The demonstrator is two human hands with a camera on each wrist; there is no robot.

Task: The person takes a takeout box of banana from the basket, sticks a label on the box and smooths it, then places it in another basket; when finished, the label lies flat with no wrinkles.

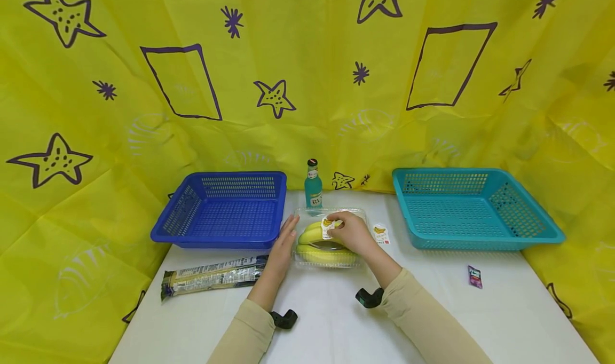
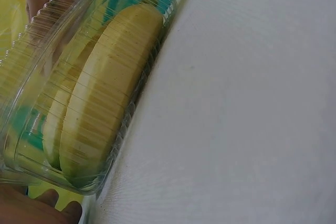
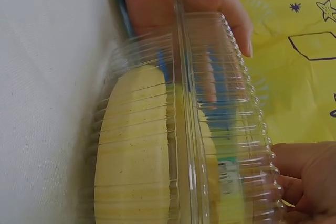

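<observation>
A clear plastic clamshell box (image 1: 353,213) with yellow bananas (image 1: 314,254) inside sits on the white table, its lid down. On top of the lid, my right hand (image 1: 354,233) pinches a small white label with a banana picture (image 1: 328,229) between thumb and fingers. My left hand (image 1: 281,252) rests along the box's left side, fingers straight. In the left wrist view, the left fingers (image 2: 58,208) are at the end of the box, and the bananas show through its ribbed wall. A similar banana label (image 1: 381,234) lies right of the box.
A blue basket (image 1: 218,243) stands at left, a teal basket (image 1: 480,242) at right. Behind the box is a small green-blue bottle (image 1: 313,185). A long printed packet (image 1: 211,277) lies front left; a small purple sachet (image 1: 474,276) lies front right. A yellow curtain (image 1: 307,134) hangs behind.
</observation>
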